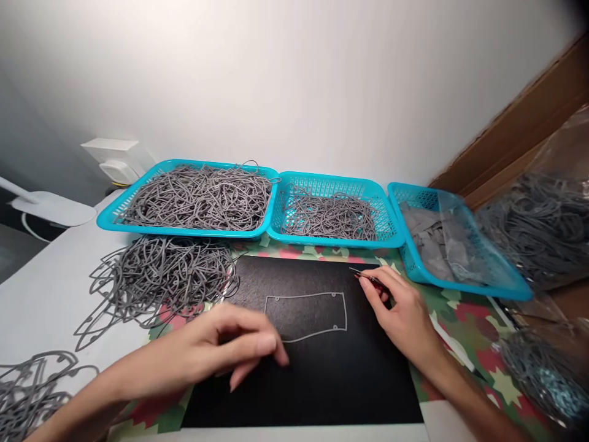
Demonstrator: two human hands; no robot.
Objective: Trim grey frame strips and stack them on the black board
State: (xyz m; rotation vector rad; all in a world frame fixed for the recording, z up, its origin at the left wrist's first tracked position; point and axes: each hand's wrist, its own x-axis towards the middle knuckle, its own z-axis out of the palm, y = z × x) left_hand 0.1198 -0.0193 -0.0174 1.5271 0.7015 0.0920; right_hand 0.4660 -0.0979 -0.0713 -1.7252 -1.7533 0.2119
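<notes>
A thin grey rectangular gasket [306, 297] with small loops near its corners lies on the black mat [299, 393]. My left hand [230, 347] is over the mat's left part, covering the gasket's lower left corner. Its fingers are loosely bent and apart, slightly blurred, with nothing seen between them. Near the mat's upper right edge, my right hand [396, 301] grips a thin dark pointed tool, perhaps tweezers [361, 272], its tip pointing left. That hand is to the right of the gasket and does not touch it.
Blue baskets with grey rings stand at the back left [184, 232] and middle [335, 242]; a third [478, 288] holds grey pieces in plastic. Loose grey rings [170, 276] pile left of the mat. Bagged grey parts [538, 221] lie at right, beside cardboard [519, 116].
</notes>
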